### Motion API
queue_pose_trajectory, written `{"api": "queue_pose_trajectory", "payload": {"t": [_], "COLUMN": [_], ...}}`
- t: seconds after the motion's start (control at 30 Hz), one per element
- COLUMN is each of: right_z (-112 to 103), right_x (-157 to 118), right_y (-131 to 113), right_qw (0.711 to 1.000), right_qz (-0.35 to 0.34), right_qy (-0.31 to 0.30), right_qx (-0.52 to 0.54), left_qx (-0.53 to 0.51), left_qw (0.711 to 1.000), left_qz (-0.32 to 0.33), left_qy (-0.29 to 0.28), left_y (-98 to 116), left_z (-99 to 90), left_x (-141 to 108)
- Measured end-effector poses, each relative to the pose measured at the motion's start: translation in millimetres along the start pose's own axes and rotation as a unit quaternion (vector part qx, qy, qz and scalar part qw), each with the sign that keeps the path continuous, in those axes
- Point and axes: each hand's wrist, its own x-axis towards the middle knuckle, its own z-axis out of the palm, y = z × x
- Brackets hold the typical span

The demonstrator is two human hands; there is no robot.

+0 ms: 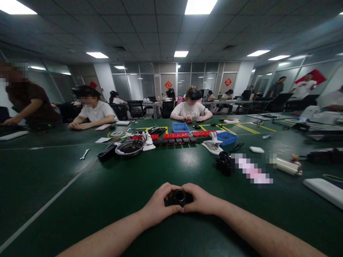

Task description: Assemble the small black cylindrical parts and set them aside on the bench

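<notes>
Close in front of me, a small black part with a round, lens-like ring [179, 196] is held just over the green table [128, 185] or resting on it; I cannot tell which. My left hand [160, 202] closes round its left side, thumb along the near edge. From the right, my right hand [200, 200] grips the other side, its fingertips meeting those of the left. The ring faces up between both hands. Fingers cover the part's two ends, so its full shape is hidden.
Farther out lie a metal bowl [129, 148], red-and-black strips [175, 136], blue trays [226, 138], white stands [213, 144] and black round parts [224, 162]. A wrench [85, 154] is at the left, a cream cylinder [288, 166] at the right. Several people sit beyond.
</notes>
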Motion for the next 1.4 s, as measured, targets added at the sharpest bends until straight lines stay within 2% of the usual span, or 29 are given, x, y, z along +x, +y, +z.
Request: {"api": "queue_pose_trajectory", "payload": {"t": [0.17,0.3,0.4,0.5,0.63,0.7,0.8,0.93,1.0,1.07,1.2,1.3,1.4], "right_z": [-2,-11,-15,-13,-6,-5,-9,-12,-11,-7,0,0,-3], "right_x": [-1,-4,-7,-7,-4,-4,-6,-6,-3,0,3,1,-1], "right_y": [-2,-3,-6,-14,-30,-35,-35,-21,-10,1,15,16,14], "right_qw": [1.000,0.999,0.999,0.996,0.993,0.992,0.987,0.961,0.951,0.956,0.981,0.986,0.991], "right_qz": [0.002,-0.033,-0.033,-0.023,-0.035,-0.047,-0.072,-0.050,-0.034,-0.010,0.038,0.040,0.042], "right_qy": [-0.003,-0.029,0.015,0.080,0.059,0.064,0.136,0.266,0.286,0.260,0.181,0.158,0.130], "right_qx": [-0.030,0.021,0.039,-0.020,-0.098,-0.102,-0.047,0.058,0.114,0.139,0.054,0.013,-0.008], "left_qx": [0.004,-0.008,0.010,0.065,0.139,0.149,0.146,0.129,0.120,0.115,0.140,0.188,0.235], "left_qw": [1.000,1.000,1.000,0.997,0.989,0.988,0.988,0.990,0.990,0.990,0.985,0.977,0.961], "left_qz": [0.010,0.015,-0.003,-0.020,-0.043,-0.047,-0.046,-0.058,-0.070,-0.083,-0.095,-0.094,-0.139], "left_qy": [-0.013,0.000,0.024,0.026,0.009,0.012,0.014,0.015,0.019,0.027,0.031,0.033,0.055], "left_y": [-3,-10,-17,-20,-15,-11,-8,-6,-6,-6,-7,-14,-32], "left_z": [0.7,1.5,2.7,5.0,8.1,8.4,7.1,5.2,5.1,4.6,-3.4,-19.2,-43.3], "left_x": [0,-1,1,4,7,6,4,1,0,0,3,7,8]}}
